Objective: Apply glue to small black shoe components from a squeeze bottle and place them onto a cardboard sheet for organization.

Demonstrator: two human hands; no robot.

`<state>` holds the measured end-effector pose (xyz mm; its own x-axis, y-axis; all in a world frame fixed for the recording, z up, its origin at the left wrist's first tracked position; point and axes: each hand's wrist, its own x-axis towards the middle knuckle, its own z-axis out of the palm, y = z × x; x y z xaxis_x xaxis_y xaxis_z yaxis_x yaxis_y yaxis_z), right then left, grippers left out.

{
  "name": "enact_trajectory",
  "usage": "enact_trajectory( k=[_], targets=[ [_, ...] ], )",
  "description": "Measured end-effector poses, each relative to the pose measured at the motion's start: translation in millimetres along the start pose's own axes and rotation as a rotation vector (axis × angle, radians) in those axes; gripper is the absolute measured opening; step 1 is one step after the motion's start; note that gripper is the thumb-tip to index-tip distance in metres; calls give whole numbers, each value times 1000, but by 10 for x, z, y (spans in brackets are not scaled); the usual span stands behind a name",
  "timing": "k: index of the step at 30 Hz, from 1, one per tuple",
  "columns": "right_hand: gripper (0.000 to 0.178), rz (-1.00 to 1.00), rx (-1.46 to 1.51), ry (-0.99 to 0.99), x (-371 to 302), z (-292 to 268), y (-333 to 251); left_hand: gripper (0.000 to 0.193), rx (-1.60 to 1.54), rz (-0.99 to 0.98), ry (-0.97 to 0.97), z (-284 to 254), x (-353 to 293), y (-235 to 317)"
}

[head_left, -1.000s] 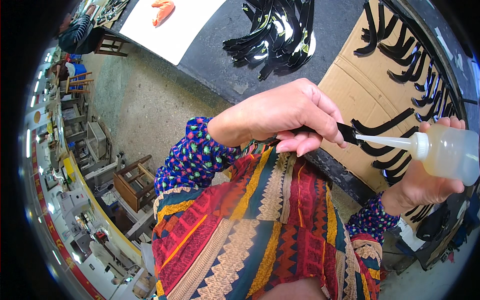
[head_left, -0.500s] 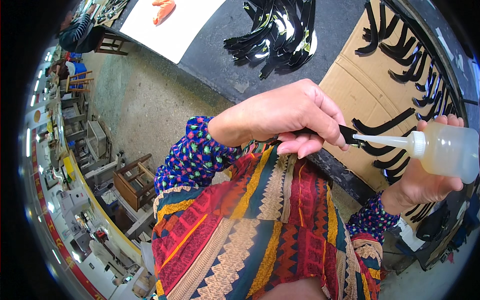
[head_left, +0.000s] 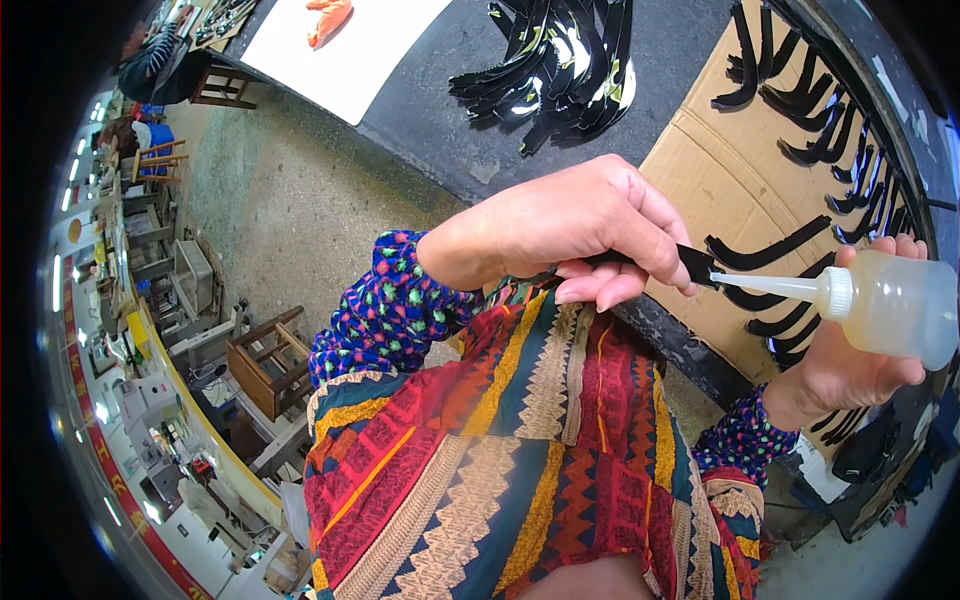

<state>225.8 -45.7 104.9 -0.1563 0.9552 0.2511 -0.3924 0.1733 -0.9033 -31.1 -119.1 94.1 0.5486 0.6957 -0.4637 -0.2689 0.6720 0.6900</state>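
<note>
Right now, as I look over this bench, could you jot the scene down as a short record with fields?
Left hand: pinching a narrow black strip
Right hand: holding a translucent plastic squeeze bottle, pale yellowish inside
Tapered white nozzle: pointing left, tip at the strip's end; exact contact unclear
Brown cardboard sheet: curved black strips laid out on it
Dark grey tabletop: heap of glossy black strips
</note>
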Motion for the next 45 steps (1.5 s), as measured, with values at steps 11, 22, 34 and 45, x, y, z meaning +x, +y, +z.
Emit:
enact_trajectory(
  k=[11,22,34,45],
  targets=[
    [97,-35,-31,22,-58,-50,-18,13,-18,15,19,-16,39,-41],
    [81,17,432,102,-339,-628,-16,25,-141,151,64,42,337,-172],
    [72,-58,564,292,-770,-1219,-151,23,-169,126,4,229,945,-138],
    [70,-112,570,368,-812,-1250,-190,11,566,525,361,394,2100,-178]
  ],
)
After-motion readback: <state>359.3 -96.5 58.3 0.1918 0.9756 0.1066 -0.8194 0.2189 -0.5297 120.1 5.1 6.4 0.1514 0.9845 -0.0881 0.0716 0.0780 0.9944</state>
